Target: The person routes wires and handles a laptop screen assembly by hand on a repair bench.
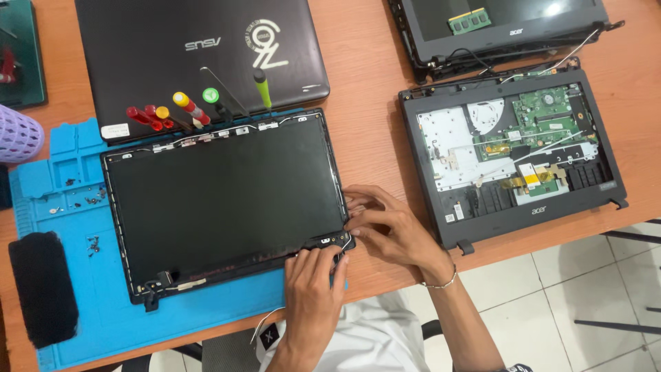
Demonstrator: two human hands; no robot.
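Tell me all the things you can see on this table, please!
Screen panel: one, black, on the blue mat, middle.
Work mat: one, blue, left, small screws in its trays.
Screwdrivers: several, red, yellow and green handles, above the panel.
Closed laptop: one, dark, top left.
Opened laptop base: one, black, green circuit board showing, right.
Second screen frame: one, black, top right, a green memory stick on it.
Basket: one, purple, left edge.
Black pad: one, on the mat, bottom left.
Table: one, wooden, orange-brown.
Left hand: at the panel's lower right corner.
Right hand: wearing a thin bracelet, touching the panel's right edge.
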